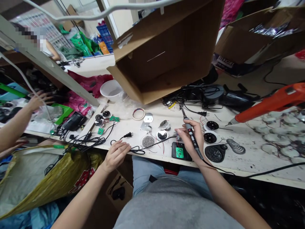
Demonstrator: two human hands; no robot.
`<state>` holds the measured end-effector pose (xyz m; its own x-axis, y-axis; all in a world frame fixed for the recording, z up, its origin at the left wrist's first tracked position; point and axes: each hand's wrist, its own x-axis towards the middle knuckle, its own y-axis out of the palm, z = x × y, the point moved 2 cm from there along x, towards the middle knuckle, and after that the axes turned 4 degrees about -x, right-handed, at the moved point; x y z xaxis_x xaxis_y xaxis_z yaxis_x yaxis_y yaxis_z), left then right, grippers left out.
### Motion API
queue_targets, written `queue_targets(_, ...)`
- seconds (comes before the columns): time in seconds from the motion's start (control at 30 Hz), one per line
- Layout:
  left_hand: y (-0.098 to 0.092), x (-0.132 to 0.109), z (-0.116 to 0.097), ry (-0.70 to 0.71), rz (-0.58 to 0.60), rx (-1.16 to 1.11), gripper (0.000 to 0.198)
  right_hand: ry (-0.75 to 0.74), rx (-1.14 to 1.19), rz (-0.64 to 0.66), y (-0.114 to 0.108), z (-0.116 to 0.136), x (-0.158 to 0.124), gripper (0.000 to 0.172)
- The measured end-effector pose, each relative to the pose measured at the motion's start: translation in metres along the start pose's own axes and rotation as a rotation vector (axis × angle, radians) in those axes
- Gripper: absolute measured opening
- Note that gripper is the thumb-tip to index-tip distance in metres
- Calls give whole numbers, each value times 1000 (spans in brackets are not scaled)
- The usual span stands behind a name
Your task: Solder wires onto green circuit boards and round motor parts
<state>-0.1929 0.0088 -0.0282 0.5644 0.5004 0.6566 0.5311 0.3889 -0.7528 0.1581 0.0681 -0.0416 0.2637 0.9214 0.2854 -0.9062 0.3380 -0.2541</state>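
Note:
My right hand (194, 136) grips a dark soldering iron (191, 133), its tip pointing up and away from me. The black power cord (158, 142) runs from beside those fingers to my left hand (116, 156), whose fingers are closed over it at the table edge. A two-pin plug (128, 135) lies just beyond my left fingers. Below the right hand, a green circuit board (179, 152) rests on a black case (175, 147). Left of it stand a small motor with a black-and-white face (162, 135) and a round dish of metal bits (148, 142).
A large open cardboard box (166, 60) leans over the table's back. An orange electric screwdriver (269, 103) juts in from the right, above several white round parts (274, 136). A black soldering stand (214, 153) sits near the front edge. A co-worker's arm (21, 117) reaches in at left.

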Motion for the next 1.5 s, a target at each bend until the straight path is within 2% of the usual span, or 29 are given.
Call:
queue_targets(0.13,-3,9,-4,-49,64,67,37,29,59,22,2,7,-3,42)
queue_targets(0.2,-3,28,-19,-144,109,68,32,-7,62,19,2,13,-7,38)
queue_targets(0.27,4,54,-44,-243,119,13,29,-34,80,30,4,21,-13,34)
queue_targets(0.33,21,83,-73,-338,92,-69,28,-41,122,38,7,30,-21,32)
queue_targets(0.4,43,108,-97,-394,16,-164,27,-45,156,32,8,37,-27,31)
queue_targets(0.5,72,127,-113,-465,-143,-290,8,-63,125,24,4,42,-33,27)
queue_targets(0.6,85,128,-112,-501,-211,-410,8,-59,85,58,-5,39,-35,24)
queue_targets(0.73,85,124,-103,-543,-184,-566,10,-83,105,98,-10,32,-37,23)
queue_targets(0.87,84,123,-99,-610,-208,-716,13,-144,78,107,-8,30,-37,25)
queue_targets(1.03,89,119,-99,-750,-199,-824,18,-294,-11,101,-8,33,-35,28)
queue_targets(1.2,92,117,-100,-786,-185,-847,17,-410,-126,43,-12,33,-33,31)
queue_targets(1.27,91,117,-99,-762,-190,-817,15,-370,-145,-7,-16,31,-32,26)
queue_targets(1.33,89,118,-98,-693,-214,-733,12,-255,-115,-36,-20,29,-32,23)
queue_targets(1.43,87,118,-99,-515,-250,-557,8,-48,-5,30,-20,27,-36,24)
queue_targets(1.5,89,117,-102,-393,-255,-449,10,38,69,85,-16,28,-40,27)
